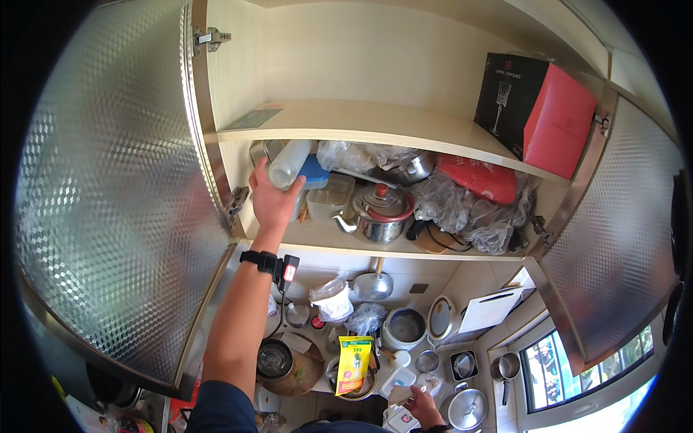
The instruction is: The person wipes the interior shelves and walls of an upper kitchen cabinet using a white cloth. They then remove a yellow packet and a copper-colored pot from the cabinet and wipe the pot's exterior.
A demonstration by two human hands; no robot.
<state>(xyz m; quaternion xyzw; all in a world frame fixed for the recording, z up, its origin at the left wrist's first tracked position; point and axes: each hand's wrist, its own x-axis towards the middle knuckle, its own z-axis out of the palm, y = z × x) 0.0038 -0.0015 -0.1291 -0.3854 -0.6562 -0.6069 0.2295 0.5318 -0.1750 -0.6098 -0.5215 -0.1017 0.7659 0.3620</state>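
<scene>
My left hand (275, 203) is raised into the open wall cabinet, its thumb and fingers around a translucent plastic container (289, 164) that lies tilted under the middle shelf. Just behind it sits a blue-lidded plastic box (314, 172), with a clear plastic tub (330, 197) to the right. A steel kettle (381, 214) with a red knob stands farther right on the cabinet floor. Low in the view, my right hand (425, 407) holds a pale, flat item (399, 395), too small to identify, above the cluttered counter.
Frosted-glass doors (124, 189) stand open on both sides. A black-and-red glassware box (536, 113) rests on the middle shelf (379, 116). Plastic bags (460, 211) fill the lower right. Below are a yellow packet (354, 365), a lidded pot (467, 408) and a round chopping board (306, 371).
</scene>
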